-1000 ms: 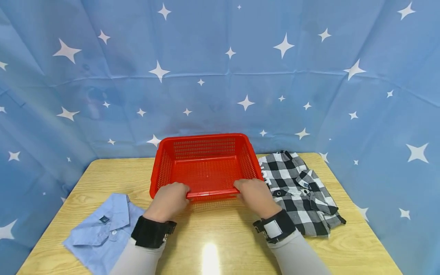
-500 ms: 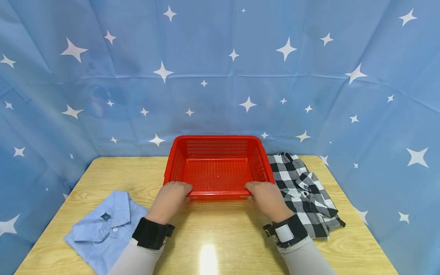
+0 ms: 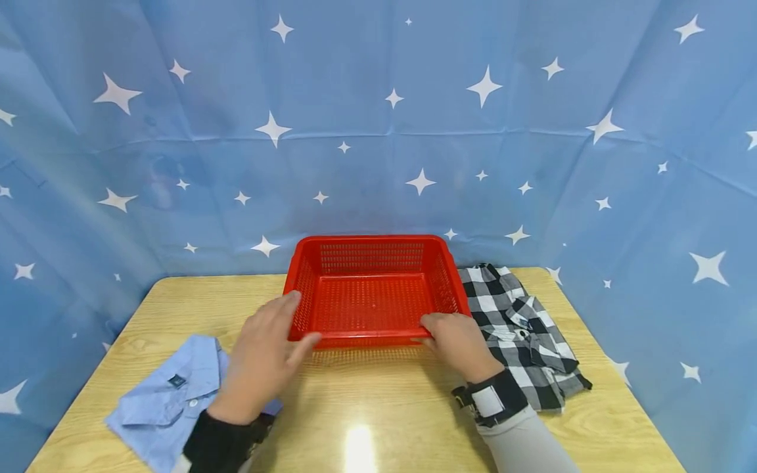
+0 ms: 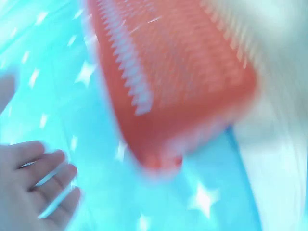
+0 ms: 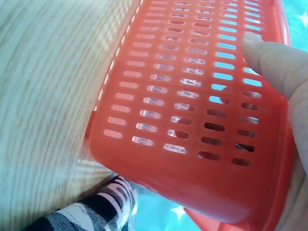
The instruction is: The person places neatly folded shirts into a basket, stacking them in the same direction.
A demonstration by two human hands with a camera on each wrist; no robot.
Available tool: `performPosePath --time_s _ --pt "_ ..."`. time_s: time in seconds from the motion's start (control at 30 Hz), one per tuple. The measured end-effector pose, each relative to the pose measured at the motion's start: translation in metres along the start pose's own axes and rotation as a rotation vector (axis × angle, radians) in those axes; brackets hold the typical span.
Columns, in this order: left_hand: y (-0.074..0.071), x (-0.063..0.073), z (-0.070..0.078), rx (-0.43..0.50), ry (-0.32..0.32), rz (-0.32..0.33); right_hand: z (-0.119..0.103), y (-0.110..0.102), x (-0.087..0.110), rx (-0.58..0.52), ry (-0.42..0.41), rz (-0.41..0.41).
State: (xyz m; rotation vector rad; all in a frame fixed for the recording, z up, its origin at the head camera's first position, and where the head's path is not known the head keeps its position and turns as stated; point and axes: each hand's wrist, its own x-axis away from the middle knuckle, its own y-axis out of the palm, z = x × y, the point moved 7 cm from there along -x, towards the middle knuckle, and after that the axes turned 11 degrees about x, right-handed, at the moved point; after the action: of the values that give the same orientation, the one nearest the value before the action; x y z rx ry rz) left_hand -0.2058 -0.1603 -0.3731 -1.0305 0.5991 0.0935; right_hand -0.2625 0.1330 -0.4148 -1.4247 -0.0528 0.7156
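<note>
A red plastic basket (image 3: 374, 339) with slotted walls stands at the back middle of the table, nothing inside it. My right hand (image 3: 458, 343) grips its front rim near the right corner. In the right wrist view the thumb (image 5: 269, 57) lies against the outer wall. My left hand (image 3: 263, 351) is off the rim, spread open and blurred, just left of the basket's front left corner. A folded light blue shirt (image 3: 162, 402) lies at the left, partly covered by the left wrist. Right of the basket lies a folded black-and-white checked shirt (image 3: 503, 322).
The wooden table (image 3: 355, 407) ends at the back against a blue curtain (image 3: 355, 164) printed with white stars. The basket stands close to this back edge. Bare tabletop shows in front of the basket between the arms. Both wrists wear black straps.
The basket shifted right along with both hands, up against the checked shirt. Then my left hand let go of the rim and moved left and back, fingers spreading. My right hand keeps its grip.
</note>
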Motion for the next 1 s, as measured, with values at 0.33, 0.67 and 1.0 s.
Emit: performPosePath --time_s 0.33,0.67,1.0 --pt "-0.017 0.079 -0.153 -0.067 -0.597 -0.432 -0.002 0.007 0.0 -0.092 0.037 -0.081" --pt "0.021 0.113 -0.173 -0.005 -0.678 -0.695 -0.001 0.007 0.003 -0.101 0.039 -0.083" --pt "0.041 0.105 -0.108 -0.033 -0.563 -0.71 0.002 0.004 0.002 -0.056 0.022 -0.079"
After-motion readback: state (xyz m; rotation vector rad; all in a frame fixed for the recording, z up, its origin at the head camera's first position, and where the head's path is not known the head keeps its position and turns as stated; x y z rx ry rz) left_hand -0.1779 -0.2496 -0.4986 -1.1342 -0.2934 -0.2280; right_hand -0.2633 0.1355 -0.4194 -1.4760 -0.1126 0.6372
